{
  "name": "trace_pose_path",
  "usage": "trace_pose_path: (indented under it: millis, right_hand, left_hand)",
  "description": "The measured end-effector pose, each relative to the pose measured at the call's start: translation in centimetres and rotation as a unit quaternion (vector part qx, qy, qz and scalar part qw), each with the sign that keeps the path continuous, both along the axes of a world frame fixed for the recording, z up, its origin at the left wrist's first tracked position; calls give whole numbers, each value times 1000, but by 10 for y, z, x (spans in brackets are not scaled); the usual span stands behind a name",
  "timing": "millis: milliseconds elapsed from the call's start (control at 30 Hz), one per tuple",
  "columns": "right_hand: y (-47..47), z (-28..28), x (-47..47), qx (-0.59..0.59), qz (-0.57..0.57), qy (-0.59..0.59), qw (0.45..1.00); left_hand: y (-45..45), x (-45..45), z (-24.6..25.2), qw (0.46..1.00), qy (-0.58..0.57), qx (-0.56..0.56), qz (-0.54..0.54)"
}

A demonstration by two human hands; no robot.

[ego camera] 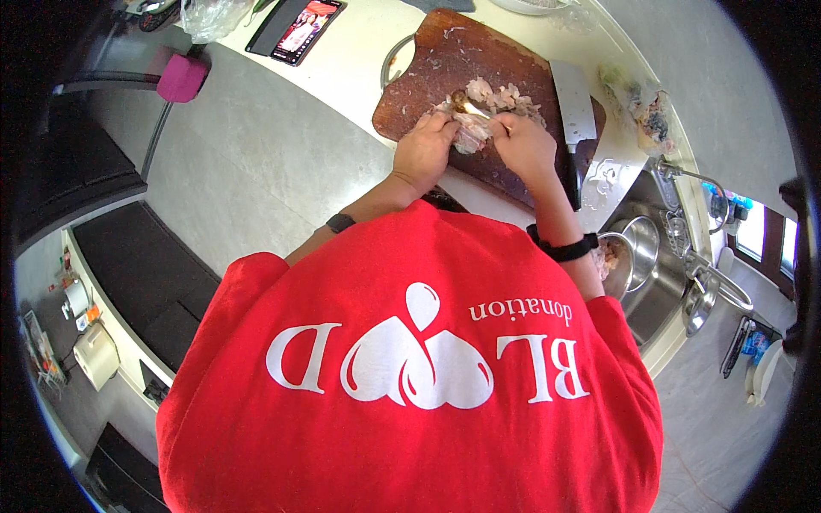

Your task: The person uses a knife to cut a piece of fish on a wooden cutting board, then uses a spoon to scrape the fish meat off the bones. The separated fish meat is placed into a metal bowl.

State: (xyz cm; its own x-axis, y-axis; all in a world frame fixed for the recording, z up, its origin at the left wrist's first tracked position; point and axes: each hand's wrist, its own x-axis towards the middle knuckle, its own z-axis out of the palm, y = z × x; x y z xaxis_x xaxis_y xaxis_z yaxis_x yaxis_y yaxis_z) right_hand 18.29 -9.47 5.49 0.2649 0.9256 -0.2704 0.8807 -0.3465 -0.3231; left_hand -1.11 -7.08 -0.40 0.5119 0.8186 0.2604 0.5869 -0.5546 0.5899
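Observation:
My right hand [527, 146] grips the handle of a metal spoon [473, 110], its bowl pointing up and left over a piece of pale raw flesh [471, 134], apparently fish. My left hand [423, 151] holds the left end of that piece with bent fingers. Both hands are over a brown wooden cutting board [442, 64] with a metal ring handle at its left. Beyond the spoon lies a heap of loose flesh scraps [503, 97]. Along the board's right side rests a cleaver [573, 106], its dark handle towards me. My left fingertips are partly hidden.
A lit phone [308, 29] in a dark case and a clear plastic bag [215, 19] lie at the upper left. Right of the board are a wet patch [601, 183], a filled plastic bag [651, 122], and a sink [657, 301] with metal bowls [641, 243].

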Motion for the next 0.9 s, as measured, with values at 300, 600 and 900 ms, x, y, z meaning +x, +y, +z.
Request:
trace_pose_path:
  millis: [300, 600, 900]
  right_hand:
    - [19, -3, 10, 7, 118, -53, 992]
    - [30, -6, 23, 82, 114, -12, 990]
    - [36, -9, 19, 36, 176, -36, 983]
  left_hand:
    - [-2, 0, 3, 1000, 6, -2, 4]
    - [-2, 1, 2, 1000, 6, 0, 11]
    - [-3, 1, 0, 1000, 12, 13, 10]
